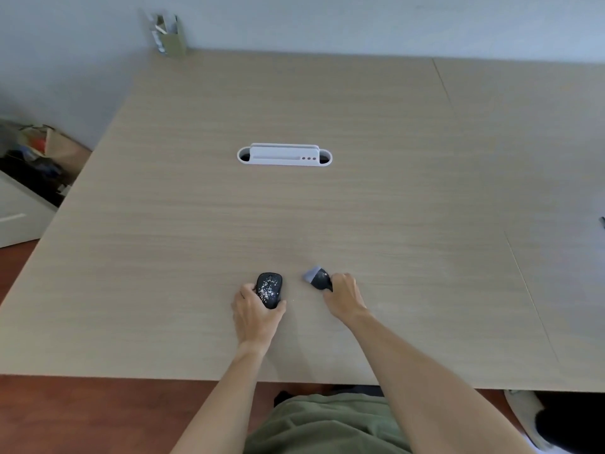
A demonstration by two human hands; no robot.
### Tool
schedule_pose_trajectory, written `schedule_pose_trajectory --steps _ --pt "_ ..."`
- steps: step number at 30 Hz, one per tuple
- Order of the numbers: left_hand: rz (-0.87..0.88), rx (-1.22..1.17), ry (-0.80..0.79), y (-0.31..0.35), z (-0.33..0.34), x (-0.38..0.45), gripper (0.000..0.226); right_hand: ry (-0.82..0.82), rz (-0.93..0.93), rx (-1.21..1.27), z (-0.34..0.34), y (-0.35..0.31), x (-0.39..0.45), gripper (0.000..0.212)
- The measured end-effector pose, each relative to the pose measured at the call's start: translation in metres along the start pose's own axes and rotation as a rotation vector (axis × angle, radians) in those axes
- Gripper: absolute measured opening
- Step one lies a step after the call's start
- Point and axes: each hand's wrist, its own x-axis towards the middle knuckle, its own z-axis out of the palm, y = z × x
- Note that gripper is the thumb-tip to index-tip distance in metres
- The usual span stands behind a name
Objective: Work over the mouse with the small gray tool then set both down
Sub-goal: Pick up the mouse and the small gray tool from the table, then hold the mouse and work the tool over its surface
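far off to my left, past the edge of the desk [196, 204], a brown paper bag [62, 149] sits among dark clutter on the floor. at the far left corner of the desk stands a small cardboard holder [172, 37] with something shiny poking out of it.

my left hand [257, 311] is wrapped around the mouse [269, 289], thumb on its right flank and fingers curled over its left side. the mouse is black, flecked with pale specks on its back, and it lies near the front of the desk with its long axis running away from me, leaning slightly to the right; the scroll wheel end points toward the far wall and the rounded tail sits in my palm. i can't quite tell whether it rests flat on the wood or is lifted a touch.

straight ahead, in the middle of the desk and well apart from both hands, a white cable tray [284, 155] is set into the surface, its long side running left to right.

just to the right of the mouse, not touching it, my right hand [343, 298] is closed on the small gray tool [318, 277]. i grip its dark rounded body, and its pale gray tip sticks out up and to the left, aimed past the mouse's front. the tool's axis runs diagonally, from my fingers at the lower right toward the tip at the upper left.
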Motion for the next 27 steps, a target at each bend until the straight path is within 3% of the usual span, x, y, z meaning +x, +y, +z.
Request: schedule_pose_trajectory --steps 3,8,16,23,27 --pt "-0.025 -0.017 -0.001 -0.001 -0.001 -0.002 0.069 0.036 -0.003 0.039 -0.002 -0.002 0.001 0.027" --pt "-0.057 -0.033 0.020 -0.001 -0.002 -0.005 0.068 0.056 -0.045 0.134 -0.004 -0.011 0.006 0.005" --pt "-0.088 -0.093 0.026 0.002 -0.003 -0.007 0.062 -0.077 -0.192 0.108 -0.007 -0.058 0.023 0.022" --pt "-0.112 -0.076 -0.010 0.005 -0.006 -0.003 0.060 -0.311 -0.153 0.037 -0.013 -0.088 0.020 0.033" --pt "-0.103 -0.066 -0.023 0.004 -0.005 -0.001 0.060 -0.308 -0.151 -0.057 -0.013 -0.082 0.020 0.038"
